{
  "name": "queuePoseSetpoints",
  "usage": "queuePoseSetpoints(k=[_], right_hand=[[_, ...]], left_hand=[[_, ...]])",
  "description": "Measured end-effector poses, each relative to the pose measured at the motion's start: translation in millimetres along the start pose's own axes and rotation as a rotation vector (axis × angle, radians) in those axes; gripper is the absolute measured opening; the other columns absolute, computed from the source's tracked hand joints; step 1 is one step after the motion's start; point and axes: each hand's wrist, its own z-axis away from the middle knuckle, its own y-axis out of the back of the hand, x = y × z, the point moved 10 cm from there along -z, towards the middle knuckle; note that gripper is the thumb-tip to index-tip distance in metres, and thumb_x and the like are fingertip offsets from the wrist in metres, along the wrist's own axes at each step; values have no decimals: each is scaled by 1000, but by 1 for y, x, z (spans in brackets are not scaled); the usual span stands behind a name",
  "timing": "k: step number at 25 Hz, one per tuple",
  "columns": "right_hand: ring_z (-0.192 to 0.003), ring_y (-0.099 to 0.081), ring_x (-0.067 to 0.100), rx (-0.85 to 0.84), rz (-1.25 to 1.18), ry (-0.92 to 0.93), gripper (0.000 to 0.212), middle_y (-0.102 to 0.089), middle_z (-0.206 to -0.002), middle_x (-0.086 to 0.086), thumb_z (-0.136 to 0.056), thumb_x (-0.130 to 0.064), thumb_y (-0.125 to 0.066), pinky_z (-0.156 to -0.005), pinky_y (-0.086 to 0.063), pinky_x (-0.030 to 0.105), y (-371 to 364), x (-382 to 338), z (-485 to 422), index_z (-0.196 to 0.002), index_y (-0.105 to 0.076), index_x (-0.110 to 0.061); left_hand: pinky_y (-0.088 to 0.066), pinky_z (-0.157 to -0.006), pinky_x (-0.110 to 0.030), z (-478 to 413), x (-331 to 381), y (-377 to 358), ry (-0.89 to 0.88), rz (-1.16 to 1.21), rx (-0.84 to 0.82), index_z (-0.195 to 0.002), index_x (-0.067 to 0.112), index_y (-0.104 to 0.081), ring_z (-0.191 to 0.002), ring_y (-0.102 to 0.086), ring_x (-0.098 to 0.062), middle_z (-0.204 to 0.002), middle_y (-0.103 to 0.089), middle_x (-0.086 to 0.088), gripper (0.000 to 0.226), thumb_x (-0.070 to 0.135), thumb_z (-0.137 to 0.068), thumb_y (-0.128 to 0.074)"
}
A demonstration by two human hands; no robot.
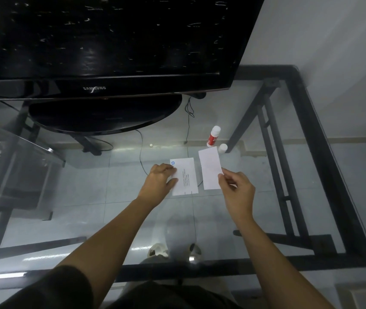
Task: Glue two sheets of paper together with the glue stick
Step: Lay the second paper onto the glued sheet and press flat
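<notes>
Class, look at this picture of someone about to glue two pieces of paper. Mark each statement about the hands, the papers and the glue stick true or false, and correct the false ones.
1. The left hand rests on the printed paper. True.
2. The right hand is holding the glue stick. False: it pinches the edge of the blank paper; the glue stick stands untouched on the glass table.
3. The two papers are already stacked together. False: they are side by side with a gap between them.
4. A television stands on the far side of the table. True.
</notes>
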Motion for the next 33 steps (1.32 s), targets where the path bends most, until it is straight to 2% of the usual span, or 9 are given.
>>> queuePoseSetpoints(k=[6,10,13,18,20,23,25,27,33], right_hand=[[-67,-59,10,-31,109,234,27,-60,-79,1,-78,-10,-70,-64,-51,9,-4,-27,13,-106,-68,-8],[-57,-54,15,-68,265,468,26,-58,-68,9,-77,-5,-71,-57,-47,10,-21,-56,26,-103,-69,-5],[-58,-58,20,-100,362,545,27,-60,-70,12,-76,-6,-72,-53,-54,21,-38,-66,37,-102,-69,-2],[-65,-61,18,-185,354,604,29,-64,-77,11,-77,-16,-72,-61,-57,25,-64,-76,57,-103,-68,-4],[-80,-61,13,-204,213,430,32,-64,-92,5,-82,-30,-67,-70,-54,21,-63,-66,55,-107,-66,-10],[-91,-53,8,-66,56,-71,37,-56,-111,-3,-85,-39,-59,-71,-46,14,-48,-23,28,-118,-54,-21],[-90,-51,11,-179,76,-332,39,-58,-118,1,-87,-39,-56,-72,-42,18,-62,4,15,-121,-51,-20],[-88,-53,13,-271,99,-399,32,-62,-115,4,-88,-33,-57,-74,-44,22,-74,13,8,-115,-57,-17],[-83,-60,16,-210,58,-377,13,-67,-95,2,-83,-23,-64,-80,-54,32,-79,14,-14,-93,-65,-15]], left_hand=[[-38,-98,-30,1,3,4,25,52,-5,-124,5,-55,-114,-48,-27,-130,-55,-11,37,20,-91,-57],[-48,-75,-17,4,0,36,273,509,167,-115,14,-62,-95,-60,-14,-114,-64,-2,33,35,-92,-53],[-55,-72,-32,4,13,32,358,813,60,-97,22,-62,-87,-66,-16,-92,-67,4,28,47,-82,-62],[-56,-70,-31,8,6,32,473,887,96,-101,17,-56,-74,-61,-18,-80,-58,-1,26,9,-79,-67],[-57,-74,-33,9,0,31,510,919,92,-103,16,-55,-74,-61,-19,-78,-57,-3,30,4,-78,-66],[-56,-74,-31,12,-10,21,572,991,36,-108,15,-51,-78,-62,-22,-79,-59,-6,35,1,-79,-65],[-55,-70,-26,13,-13,15,598,1048,-17,-110,14,-50,-79,-62,-22,-85,-62,-9,36,1,-79,-64],[-54,-70,-24,12,-17,11,607,1079,-30,-108,15,-50,-80,-63,-21,-88,-63,-10,34,2,-80,-65],[-56,-79,-32,6,-37,6,639,853,86,-105,11,-55,-79,-66,-21,-82,-65,-9,27,10,-80,-68]])
